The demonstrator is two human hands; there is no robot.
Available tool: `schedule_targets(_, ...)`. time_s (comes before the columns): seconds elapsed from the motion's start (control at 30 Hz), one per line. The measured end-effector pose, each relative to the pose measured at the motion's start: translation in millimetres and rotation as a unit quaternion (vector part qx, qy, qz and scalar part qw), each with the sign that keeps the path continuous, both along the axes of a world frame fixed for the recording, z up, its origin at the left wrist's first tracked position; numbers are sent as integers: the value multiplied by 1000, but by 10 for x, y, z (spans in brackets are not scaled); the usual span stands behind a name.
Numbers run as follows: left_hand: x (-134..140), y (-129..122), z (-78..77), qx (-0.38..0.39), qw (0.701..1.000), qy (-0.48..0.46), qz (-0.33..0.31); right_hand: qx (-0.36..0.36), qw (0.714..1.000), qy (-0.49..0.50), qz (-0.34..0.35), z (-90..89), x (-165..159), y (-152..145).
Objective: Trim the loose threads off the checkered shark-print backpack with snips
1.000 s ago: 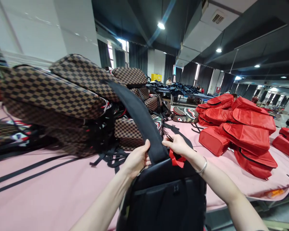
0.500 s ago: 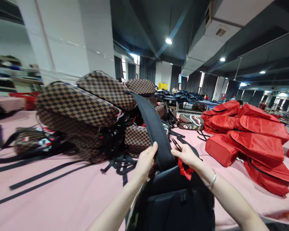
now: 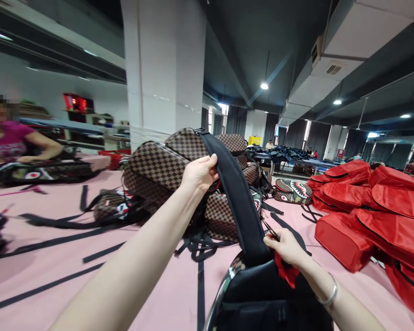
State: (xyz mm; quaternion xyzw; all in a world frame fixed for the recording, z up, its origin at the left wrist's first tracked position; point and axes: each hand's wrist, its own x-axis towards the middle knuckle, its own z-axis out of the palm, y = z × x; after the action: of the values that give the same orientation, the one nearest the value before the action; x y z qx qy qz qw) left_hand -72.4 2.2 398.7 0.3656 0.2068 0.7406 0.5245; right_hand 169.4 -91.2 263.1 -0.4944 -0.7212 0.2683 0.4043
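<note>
A black backpack [image 3: 262, 299] stands upright at the table's near edge, its padded black shoulder strap [image 3: 236, 197] stretched up and away. My left hand [image 3: 200, 174] grips the strap high up, near its far end. My right hand [image 3: 287, 247] holds the strap's base at the top of the backpack, with small dark snips [image 3: 271, 232] between the fingers and a red fabric piece [image 3: 287, 272] hanging just below the palm.
Brown checkered backpacks [image 3: 158, 163] are piled on the pink table [image 3: 72, 271], with loose black straps [image 3: 55, 239] around them. Red bags [image 3: 365, 202] are heaped at the right. A person in a pink top [image 3: 14, 140] works at far left. A white pillar [image 3: 163, 69] stands behind.
My left hand has slid up the strap from its base to near its far end. The view has swung left, bringing the person in pink into sight.
</note>
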Motion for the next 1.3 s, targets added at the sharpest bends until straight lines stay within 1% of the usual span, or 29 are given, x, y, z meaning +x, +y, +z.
schedule_targets(0.2, -70, 57, -97, 9, 1000, 3, -8, -15, 999, 25, 12, 23, -7, 9)
schedule_targets(0.37, -101, 32, -88, 11, 1000, 3, -5, -19, 999, 41, 9, 39, -9, -3)
schedule_targets(0.43, -71, -9, -102, 23, 1000, 1, -1, -26, 998, 49, 2, 49, -7, -10)
schedule_targets(0.5, 15, -81, -186, 31, 999, 8, -9, -37, 998, 54, 1, 64, -4, -16)
schedule_targets(0.53, 79, -128, -264, 28, 999, 26, -27, -40, 998, 55, 2, 72, -1, -17)
schedule_targets(0.6, 230, -229, -489, 5, 992, 86, -90, -39, 997, 60, 0, 88, 9, -17)
schedule_targets(0.7, 433, -361, -925, -25, 969, 166, -181, -43, 997, 69, -7, 104, 43, -12)
schedule_targets(0.8, 522, -434, -1344, -40, 947, 218, -233, -70, 994, 81, -22, 111, 91, -7)
schedule_targets(0.87, 529, -473, -1581, -46, 932, 262, -247, -74, 992, 91, -40, 107, 123, 2)
schedule_targets(0.9, 526, -500, -1689, -46, 928, 281, -240, -71, 992, 95, -47, 102, 138, 9)
schedule_targets(0.97, 522, -572, -1889, -43, 926, 315, -206, -66, 991, 103, -51, 86, 163, 29)
schedule_targets(1.03, 530, -659, -2065, -21, 925, 341, -165, -64, 990, 112, -51, 69, 181, 51)
schedule_targets(1.1, 550, -733, -2205, 8, 923, 358, -140, -63, 990, 118, -44, 64, 188, 64)
schedule_targets(1.17, 570, -765, -2299, 26, 924, 354, -140, -59, 992, 105, -33, 76, 183, 62)
schedule_targets(1.23, 577, -758, -2355, 37, 926, 342, -158, -51, 997, 50, -20, 95, 168, 52)
schedule_targets(1.3, 572, -747, -2396, 60, 921, 345, -170, -39, 999, 0, -17, 99, 151, 48)
